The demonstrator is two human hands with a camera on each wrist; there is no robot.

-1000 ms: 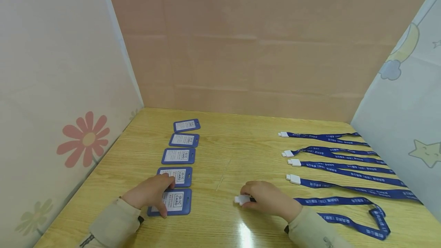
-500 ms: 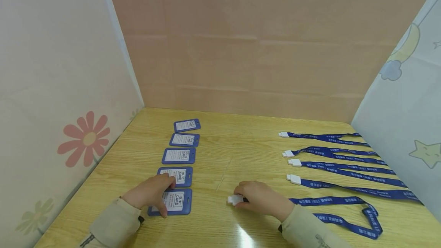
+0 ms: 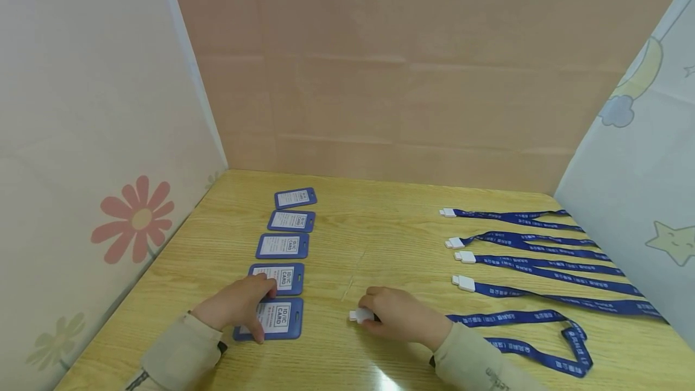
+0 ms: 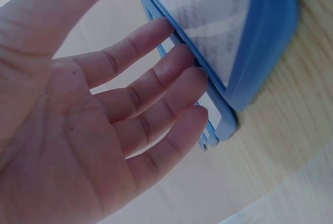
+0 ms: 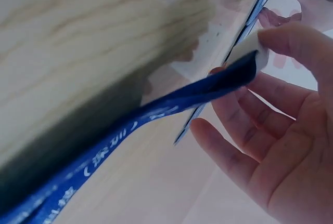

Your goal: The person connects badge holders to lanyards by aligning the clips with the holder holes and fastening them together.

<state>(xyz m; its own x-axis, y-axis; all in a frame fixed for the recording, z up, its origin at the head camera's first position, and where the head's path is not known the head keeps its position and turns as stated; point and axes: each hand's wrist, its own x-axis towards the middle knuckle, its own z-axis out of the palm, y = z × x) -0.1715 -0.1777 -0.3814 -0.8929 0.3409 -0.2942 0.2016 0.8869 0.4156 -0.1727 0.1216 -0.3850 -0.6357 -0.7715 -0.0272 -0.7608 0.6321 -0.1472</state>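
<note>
My left hand (image 3: 236, 305) spans the nearest blue ID card holder (image 3: 280, 317), thumb on its near edge and fingers at its far edge. In the left wrist view the curled fingertips (image 4: 192, 86) meet that holder's edge, and the holder's underlying neighbour lies just beyond. My right hand (image 3: 402, 315) pinches the white clip end (image 3: 364, 316) of a blue lanyard (image 3: 505, 318) between thumb and fingers, a short way right of the holder. In the right wrist view the lanyard strap (image 5: 171, 102) trails away from the pinched clip, low over the wood.
Several more blue card holders (image 3: 282, 246) form a column going back on the left. Several lanyards (image 3: 543, 270) with white clips lie side by side at the right. A plain wall (image 3: 380, 77) bounds the wooden table (image 3: 369, 210) at the back, with patterned walls at both sides.
My right hand has slid left with the lanyard clip, nearer to the card holder, and the strap has dragged along behind it. My left hand has stayed in place.
</note>
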